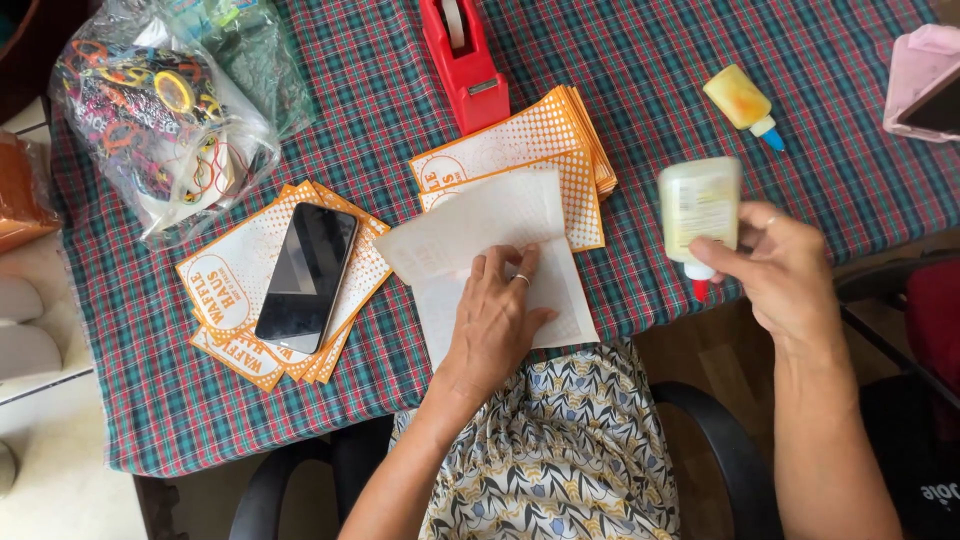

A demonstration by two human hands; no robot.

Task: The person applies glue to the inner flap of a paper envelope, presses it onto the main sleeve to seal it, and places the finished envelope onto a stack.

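A desk [700, 60] under a red-and-green plaid cloth fills most of the frame, its near edge running across the lower middle. At upper left sits a clear plastic bag [160, 110] stuffed with colourful bands. Left of centre lies a fanned pile of orange-and-white paper sleeves [225, 300], and a black phone [306, 277] rests on top of it, screen up. A second stack of the same sleeves [520, 150] lies above centre, just below a red tape dispenser [462, 60] at the top edge.

In the middle, a single sleeve [470, 225] lies blank side up (its printed face is hidden), partly overlapping the second stack and reaching down to the desk edge. The left hand [495, 320] lies flat on it, fingers spread and pressing the paper down; a ring shows on one finger. Its grip is open, clamped on nothing.

At right of centre, the right hand [785, 275] holds a pale glue bottle [698, 210] upside down, its red tip pointing down past the desk edge, well apart from the sleeve. The fingers are closed around the bottle's neck end.

A smaller yellow glue bottle [742, 100] with a blue tip lies on the cloth at upper right, near a pink case [920, 75] at the frame's right edge.
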